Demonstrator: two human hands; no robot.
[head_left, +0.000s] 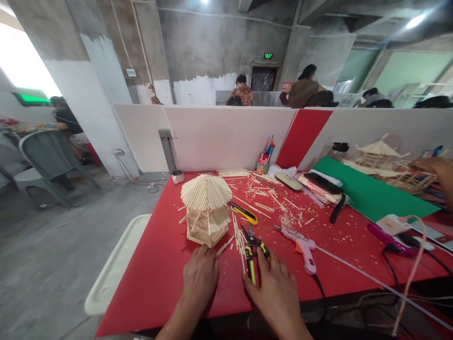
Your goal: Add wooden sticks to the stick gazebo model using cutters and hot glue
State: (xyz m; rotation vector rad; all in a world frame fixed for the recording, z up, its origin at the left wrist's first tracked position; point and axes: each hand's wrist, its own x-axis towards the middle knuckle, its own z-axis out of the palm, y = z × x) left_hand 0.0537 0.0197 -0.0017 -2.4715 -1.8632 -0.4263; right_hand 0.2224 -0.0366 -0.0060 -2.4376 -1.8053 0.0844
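Observation:
A small pavilion of pale wooden sticks (207, 219), with a pointed roof and railed base, stands on the red tabletop. My left hand (201, 274) is at its front lower edge, fingers curled together; the fingertips' undersides are hidden, so what they grip does not show. One loose stick (224, 246) runs up to that hand's right side. My right hand (276, 288) has its fingers spread over the cutting pliers (250, 259), thumb left of one yellow-black handle and index finger near the other. The pliers lie with handles apart, beside several sticks (238, 241).
A yellow utility knife (244, 213) lies behind the pliers. To the right is a pink glue gun (300, 245) with its cord. Stick scraps (283, 212), a phone (323, 183) and a green board (371, 189) lie farther back. Another person's hand (430, 165) is at far right.

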